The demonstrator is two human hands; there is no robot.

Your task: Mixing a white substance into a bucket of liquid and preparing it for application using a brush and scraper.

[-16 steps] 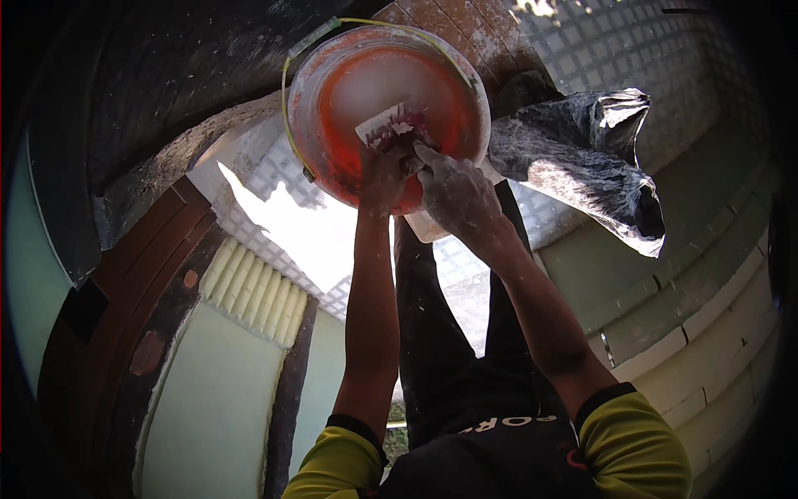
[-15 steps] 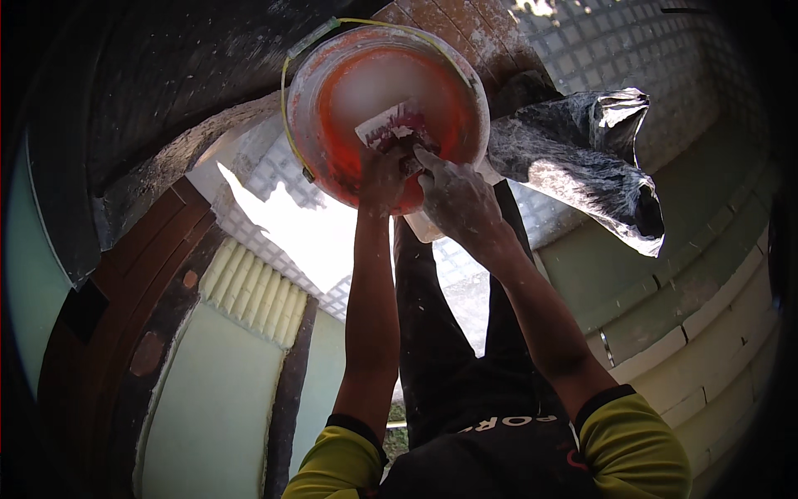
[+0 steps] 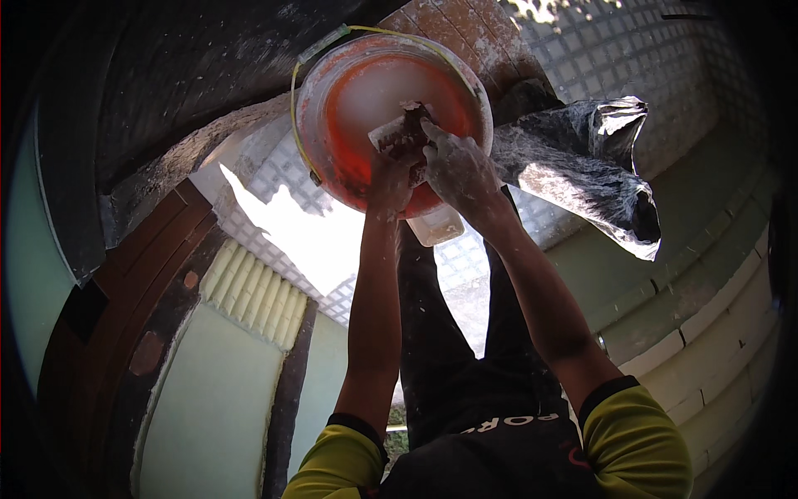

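Two bare, dust-whitened hands meet over a round white plastic bucket with an orange-stained inside wall (image 3: 314,116). The left hand (image 3: 391,185) is closed around the near part of a flat, pale-bladed tool with a dark, clotted middle (image 3: 405,135); the right hand (image 3: 464,173) has a finger on its dark far-right part, though I cannot tell whether it also grips. The tool is above the bucket's mouth, near and right of its centre.

To handle it well, a firm left hold should steady the tool while the right fingers press along the flat face, clear of the edge; holding it over the mouth would let loose bits drop inside.

The blade seems to point far and slightly left, its edge slanting from near left to far right. The long axis appears to run near right to far left, though fingers hide much of it.
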